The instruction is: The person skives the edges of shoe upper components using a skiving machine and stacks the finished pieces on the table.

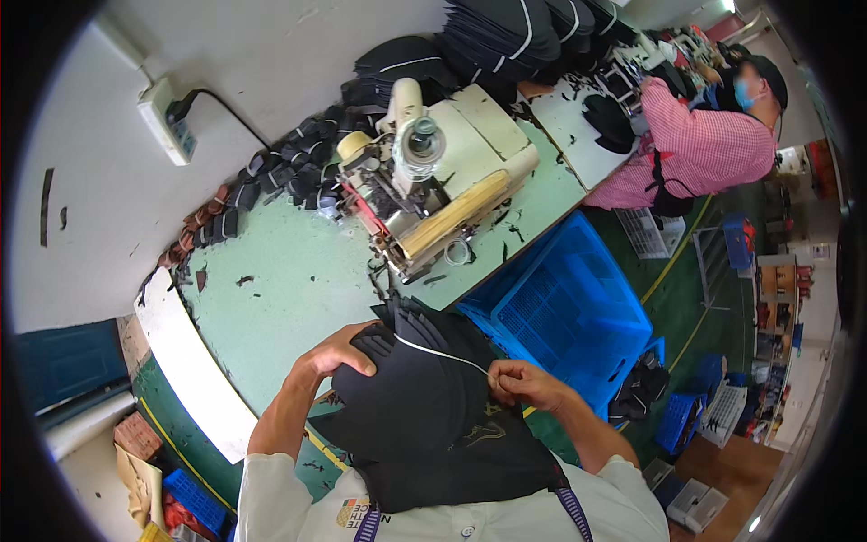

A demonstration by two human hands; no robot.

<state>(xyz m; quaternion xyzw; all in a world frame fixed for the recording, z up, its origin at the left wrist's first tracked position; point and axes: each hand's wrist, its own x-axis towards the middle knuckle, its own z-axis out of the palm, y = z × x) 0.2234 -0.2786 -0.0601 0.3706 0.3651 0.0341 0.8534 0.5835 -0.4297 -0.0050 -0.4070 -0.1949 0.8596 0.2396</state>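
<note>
Against my front I hold a bundle of black curved fabric pieces (406, 393), layered in a stack. My left hand (341, 354) grips the bundle's left edge, thumb on top and the other fingers partly hidden behind it. Across the upper layers runs a thin white band (442, 351). Its right end meets my right hand (526, 384), whose fingers are pinched closed on it. Just beyond the bundle, on the pale green table (271, 280), stands a cream industrial sewing machine (470, 149).
Right of the table is a large blue plastic crate (578, 307). Tied black stacks (501, 36) and small dark bundles (307, 154) line the wall. A person in a pink checked garment (704, 149) works at the far right. Dark scraps litter the tabletop.
</note>
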